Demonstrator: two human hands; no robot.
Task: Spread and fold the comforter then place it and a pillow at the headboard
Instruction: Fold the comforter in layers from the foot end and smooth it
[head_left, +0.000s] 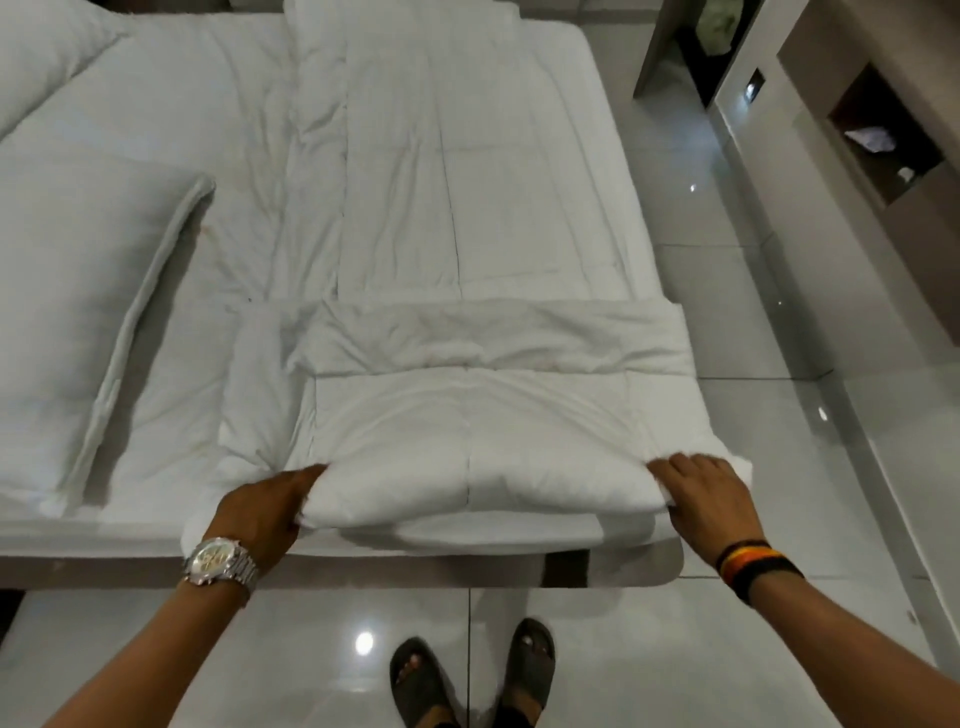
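Observation:
A white quilted comforter (467, 218) lies as a long strip down the right half of the bed. Its near end is folded over into a thick stack at the bed's front edge. My left hand (265, 509) grips the left end of that fold, fingers tucked into the cloth. At the fold's right end my right hand (701, 493) clutches the layers the same way. A large white pillow (72, 332) rests on the mattress to the left, apart from the comforter. A second pillow (47, 57) lies at the far left corner.
The white mattress (197, 156) sits on a low frame whose front edge (104, 564) runs just before my sandalled feet (472, 670). Glossy grey floor tiles (779, 415) stretch along the right side. Brown cabinets with open niches (883, 135) stand at the far right.

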